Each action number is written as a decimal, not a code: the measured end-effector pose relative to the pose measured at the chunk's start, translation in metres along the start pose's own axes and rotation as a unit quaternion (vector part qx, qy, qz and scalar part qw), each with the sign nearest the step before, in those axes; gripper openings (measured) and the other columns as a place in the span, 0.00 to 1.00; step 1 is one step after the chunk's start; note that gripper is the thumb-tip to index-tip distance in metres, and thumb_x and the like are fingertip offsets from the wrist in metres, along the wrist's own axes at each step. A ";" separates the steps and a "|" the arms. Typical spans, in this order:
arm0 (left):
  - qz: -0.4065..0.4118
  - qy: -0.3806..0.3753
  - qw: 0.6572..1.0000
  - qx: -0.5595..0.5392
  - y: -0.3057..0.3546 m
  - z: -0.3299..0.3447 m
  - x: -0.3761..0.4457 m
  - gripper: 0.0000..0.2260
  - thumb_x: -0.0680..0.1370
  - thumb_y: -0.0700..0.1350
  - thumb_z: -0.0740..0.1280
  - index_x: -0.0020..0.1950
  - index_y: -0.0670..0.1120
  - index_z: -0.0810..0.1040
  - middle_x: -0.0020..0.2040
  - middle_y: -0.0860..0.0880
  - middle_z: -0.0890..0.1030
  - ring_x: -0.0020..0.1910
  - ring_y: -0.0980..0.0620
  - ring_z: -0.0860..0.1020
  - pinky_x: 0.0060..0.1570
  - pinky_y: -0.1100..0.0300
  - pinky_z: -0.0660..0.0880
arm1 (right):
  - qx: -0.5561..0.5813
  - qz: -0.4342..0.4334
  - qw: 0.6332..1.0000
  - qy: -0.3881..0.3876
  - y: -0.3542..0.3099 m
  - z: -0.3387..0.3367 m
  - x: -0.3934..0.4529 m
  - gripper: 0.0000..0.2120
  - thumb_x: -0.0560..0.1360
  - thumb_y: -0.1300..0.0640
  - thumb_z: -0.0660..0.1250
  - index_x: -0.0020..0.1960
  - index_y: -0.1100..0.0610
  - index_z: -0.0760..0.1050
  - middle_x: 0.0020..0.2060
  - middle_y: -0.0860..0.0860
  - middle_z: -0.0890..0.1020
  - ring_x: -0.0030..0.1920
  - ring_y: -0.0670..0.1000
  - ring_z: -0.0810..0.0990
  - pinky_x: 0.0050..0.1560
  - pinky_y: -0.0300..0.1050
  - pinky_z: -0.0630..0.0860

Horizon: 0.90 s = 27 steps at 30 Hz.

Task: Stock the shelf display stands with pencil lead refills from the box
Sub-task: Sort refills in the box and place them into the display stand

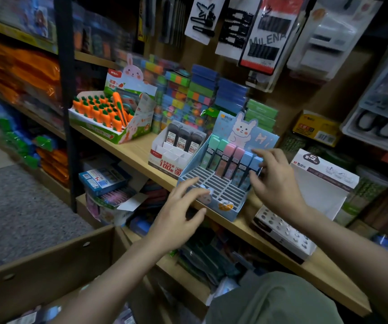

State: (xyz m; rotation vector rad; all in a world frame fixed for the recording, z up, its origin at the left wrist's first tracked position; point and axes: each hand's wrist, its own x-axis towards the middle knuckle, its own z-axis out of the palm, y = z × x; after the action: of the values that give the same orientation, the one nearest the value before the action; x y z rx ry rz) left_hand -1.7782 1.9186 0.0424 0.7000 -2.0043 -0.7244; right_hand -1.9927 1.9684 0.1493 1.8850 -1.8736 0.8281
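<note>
Wooden shelf (139, 153) at chest level, crowded with stationery. Centre: blue display stand (214, 185) with a bunny backing card, slotted grid base mostly bare. Back row of the stand holds 6 pencil lead refills (229, 160) standing upright: 2 green-capped, 2 pink-capped, 2 blue-capped, packed side by side.

Left hand (179, 211) at the stand's front left corner, fingers spread and relaxed, fingertips over the grid, thumb near the front wall; holds nothing. Whether it actually touches the stand cannot be told.

Right hand (273, 181) at the stand's right side, fingers loosely extended toward the blue-capped refills at the row's right end. No clear pinch visible; contact with the refills cannot be told.

Just left of the blue stand: white display stand (167, 157) with red print, 3 dark lead refill cases (184, 137) upright in its back row, front compartments open.

Further left on the same shelf: carrot-themed display box (111, 115) full of orange carrot items. To the right: white M&G-branded carton (321, 185).

Cardboard box (48, 260) at lower left, below shelf level; contents mostly out of view.

Hair-clip cards (235, 26) hang above.
</note>
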 end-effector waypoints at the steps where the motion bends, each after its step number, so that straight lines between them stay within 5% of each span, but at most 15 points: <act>1: -0.009 0.031 0.999 -0.026 0.000 -0.004 -0.006 0.12 0.79 0.47 0.66 0.62 0.57 0.76 0.67 0.61 0.70 0.69 0.63 0.65 0.64 0.70 0.63 | 0.030 -0.025 0.999 -0.001 -0.011 0.002 -0.005 0.21 0.74 0.61 0.69 0.66 0.58 0.73 0.54 0.49 0.72 0.49 0.45 0.73 0.54 0.43 0.76; 6: -0.196 0.110 0.968 -0.108 -0.035 -0.027 -0.056 0.07 0.78 0.41 0.66 0.48 0.53 0.80 0.47 0.54 0.83 0.49 0.56 0.80 0.52 0.61 0.76 | 0.151 -0.129 0.971 -0.131 -0.085 0.037 -0.034 0.09 0.74 0.60 0.69 0.54 0.55 0.78 0.46 0.48 0.78 0.44 0.44 0.77 0.46 0.35 0.74; 10: -0.462 0.221 0.846 -0.147 -0.086 -0.044 -0.124 0.11 0.78 0.35 0.64 0.40 0.49 0.76 0.41 0.45 0.79 0.40 0.48 0.76 0.39 0.59 0.71 | 0.130 -0.184 0.898 -0.377 -0.137 0.101 -0.067 0.08 0.75 0.55 0.67 0.53 0.53 0.81 0.46 0.51 0.82 0.46 0.49 0.80 0.49 0.44 0.75; 15: -0.620 0.221 0.750 -0.065 -0.127 -0.043 -0.227 0.05 0.78 0.37 0.63 0.46 0.45 0.77 0.43 0.43 0.80 0.37 0.47 0.75 0.34 0.61 0.70 | 0.096 -0.156 0.803 -0.567 -0.171 0.195 -0.137 0.19 0.77 0.53 0.66 0.67 0.55 0.75 0.62 0.57 0.78 0.63 0.55 0.76 0.58 0.41 0.70; 19: -0.696 0.197 0.689 -0.047 -0.152 -0.030 -0.285 0.13 0.76 0.37 0.64 0.61 0.39 0.76 0.59 0.39 0.79 0.56 0.40 0.78 0.56 0.54 0.77 | 0.103 -0.088 0.777 -0.615 -0.181 0.256 -0.187 0.27 0.78 0.55 0.66 0.75 0.57 0.65 0.71 0.59 0.67 0.70 0.57 0.69 0.68 0.42 0.67; 21: -0.718 0.188 0.668 -0.052 -0.158 -0.025 -0.299 0.15 0.77 0.38 0.65 0.64 0.41 0.76 0.61 0.41 0.79 0.55 0.43 0.79 0.57 0.53 0.77 | 0.108 -0.066 0.770 -0.625 -0.182 0.280 -0.203 0.29 0.78 0.55 0.65 0.76 0.56 0.61 0.74 0.58 0.60 0.73 0.59 0.64 0.72 0.46 0.64; 24: -0.709 0.183 0.681 -0.001 -0.166 -0.019 -0.306 0.16 0.78 0.38 0.65 0.66 0.44 0.75 0.66 0.45 0.75 0.58 0.46 0.78 0.59 0.50 0.77 | 0.093 -0.060 0.780 -0.615 -0.182 0.310 -0.222 0.32 0.79 0.54 0.65 0.78 0.54 0.56 0.77 0.55 0.54 0.76 0.59 0.58 0.74 0.50 0.61; 27: -0.682 0.166 0.707 0.091 -0.176 -0.017 -0.304 0.22 0.78 0.38 0.65 0.72 0.46 0.69 0.76 0.46 0.63 0.73 0.45 0.64 0.73 0.51 0.63 | 0.071 -0.091 0.786 -0.608 -0.190 0.334 -0.237 0.34 0.80 0.51 0.62 0.80 0.51 0.47 0.79 0.53 0.47 0.79 0.58 0.48 0.77 0.54 0.53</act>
State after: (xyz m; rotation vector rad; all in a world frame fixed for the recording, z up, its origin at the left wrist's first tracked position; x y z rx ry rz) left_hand -1.5872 2.0110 -0.2378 2.3131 -0.9184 -1.0579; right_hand -1.7421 1.9554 -0.2260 3.0004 -2.1195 -0.5586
